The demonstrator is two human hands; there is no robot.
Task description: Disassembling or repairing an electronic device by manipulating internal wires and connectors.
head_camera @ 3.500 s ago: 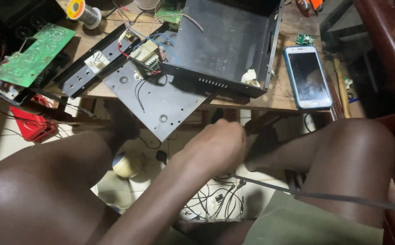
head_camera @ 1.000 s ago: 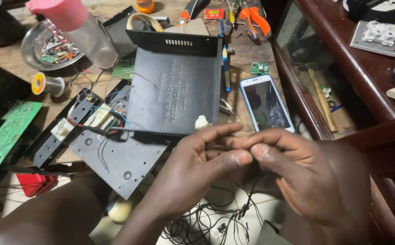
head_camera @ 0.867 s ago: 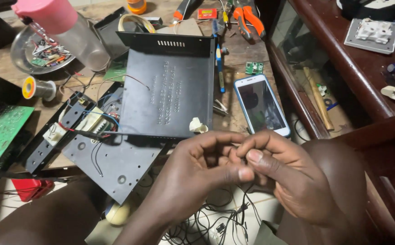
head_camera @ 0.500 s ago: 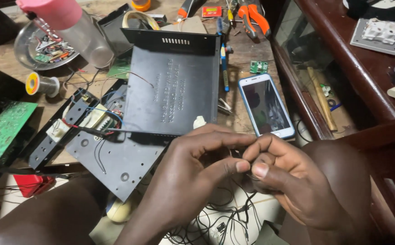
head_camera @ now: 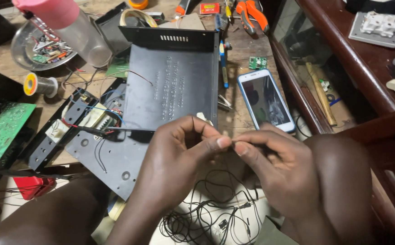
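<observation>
left hand and right hand meet fingertip to fingertip, both pinched shut on a thin black wire tangled below; flat black metal chassis behind.

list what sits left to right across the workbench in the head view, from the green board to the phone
green circuit board → solder spool → black metal chassis cover → blue pen → white smartphone

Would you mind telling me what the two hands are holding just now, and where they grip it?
The left hand and right hand pinch something very thin between their thumb and forefinger tips, likely an end of the tangled thin black wire below; the exact spot cannot be told.
</observation>
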